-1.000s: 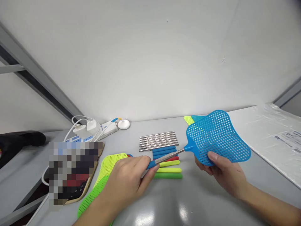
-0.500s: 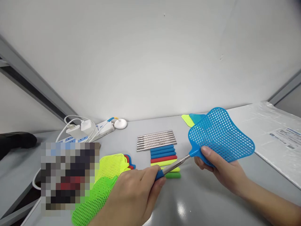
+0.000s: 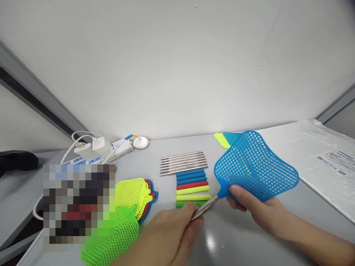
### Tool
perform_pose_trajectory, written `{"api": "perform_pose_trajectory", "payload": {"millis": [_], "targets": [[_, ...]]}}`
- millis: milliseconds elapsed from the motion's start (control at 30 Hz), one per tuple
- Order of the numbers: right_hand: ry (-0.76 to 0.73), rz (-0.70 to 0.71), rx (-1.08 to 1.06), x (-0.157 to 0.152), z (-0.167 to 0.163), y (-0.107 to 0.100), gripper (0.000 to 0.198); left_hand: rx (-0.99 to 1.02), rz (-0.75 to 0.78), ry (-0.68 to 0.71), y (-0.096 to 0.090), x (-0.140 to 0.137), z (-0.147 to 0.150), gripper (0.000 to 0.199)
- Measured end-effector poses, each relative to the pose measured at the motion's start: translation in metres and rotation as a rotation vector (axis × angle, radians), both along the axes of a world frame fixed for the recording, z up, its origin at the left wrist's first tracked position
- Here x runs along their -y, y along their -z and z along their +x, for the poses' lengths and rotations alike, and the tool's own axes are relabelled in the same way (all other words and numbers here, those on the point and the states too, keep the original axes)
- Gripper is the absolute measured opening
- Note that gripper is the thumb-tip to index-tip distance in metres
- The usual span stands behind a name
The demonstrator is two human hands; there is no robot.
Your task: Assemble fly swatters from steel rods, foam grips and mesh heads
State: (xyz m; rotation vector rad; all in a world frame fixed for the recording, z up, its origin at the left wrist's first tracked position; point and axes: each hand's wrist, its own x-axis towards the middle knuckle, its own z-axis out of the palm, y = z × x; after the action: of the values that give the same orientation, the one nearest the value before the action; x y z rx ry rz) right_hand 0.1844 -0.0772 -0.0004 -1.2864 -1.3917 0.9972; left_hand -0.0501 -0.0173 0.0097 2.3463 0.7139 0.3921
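Note:
A blue fly swatter (image 3: 257, 162) is held up in both of my hands, its mesh head to the right. My right hand (image 3: 256, 208) pinches the lower edge of the head near the neck, thumb on top. My left hand (image 3: 172, 232) is closed around the metal rod (image 3: 206, 208) at its lower end; the grip is hidden in the fist. Behind the left hand lie foam-like grip sleeves (image 3: 191, 183) in blue, red, yellow and green. Several metal rods (image 3: 183, 162) lie side by side beyond them.
Left, a green swatter head (image 3: 116, 236) lies by stacked yellow (image 3: 130, 192), red and blue ones. A power strip (image 3: 122, 147) with white plugs and a round white device (image 3: 141, 142) sits at the back left. A plastic-wrapped white board (image 3: 313, 155) lies right.
The swatter's neck and my left hand have moved down slightly, the hand also right. The blue grip that showed at the left fist is now covered. The right hand keeps its hold.

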Motion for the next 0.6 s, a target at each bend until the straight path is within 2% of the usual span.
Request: {"api": "perform_pose_trajectory", "payload": {"millis": [100,233,300,333,433,500,567,600], "targets": [[-0.037,-0.048,-0.033,0.003,-0.008,0.002,0.038,0.100,-0.287,0.085,0.000,0.003,0.004,0.027],[-0.021,-0.136,-0.097,-0.002,-0.018,0.009,0.040,0.105,-0.742,0.115,0.005,0.005,0.007,0.034],[-0.045,-0.183,-0.133,-0.006,-0.023,0.011,0.042,0.107,-0.896,0.092,0.008,0.006,0.008,0.038],[-0.076,-0.197,-0.159,-0.009,-0.026,0.012,0.040,0.110,-0.923,0.084,0.009,0.007,0.009,0.038],[-0.195,-0.227,-0.260,-0.012,-0.031,0.010,0.038,0.125,-0.877,0.114,0.010,0.007,0.012,0.037],[-0.209,-0.225,-0.265,-0.011,-0.033,0.008,0.040,0.126,-0.806,0.132,0.010,0.007,0.012,0.036],[-0.170,-0.218,-0.208,-0.007,-0.033,0.005,0.043,0.094,-0.632,0.124,0.010,0.006,0.011,0.033],[-0.145,-0.214,-0.185,-0.006,-0.032,0.004,0.043,0.061,-0.488,0.109,0.009,0.006,0.010,0.030]]}}
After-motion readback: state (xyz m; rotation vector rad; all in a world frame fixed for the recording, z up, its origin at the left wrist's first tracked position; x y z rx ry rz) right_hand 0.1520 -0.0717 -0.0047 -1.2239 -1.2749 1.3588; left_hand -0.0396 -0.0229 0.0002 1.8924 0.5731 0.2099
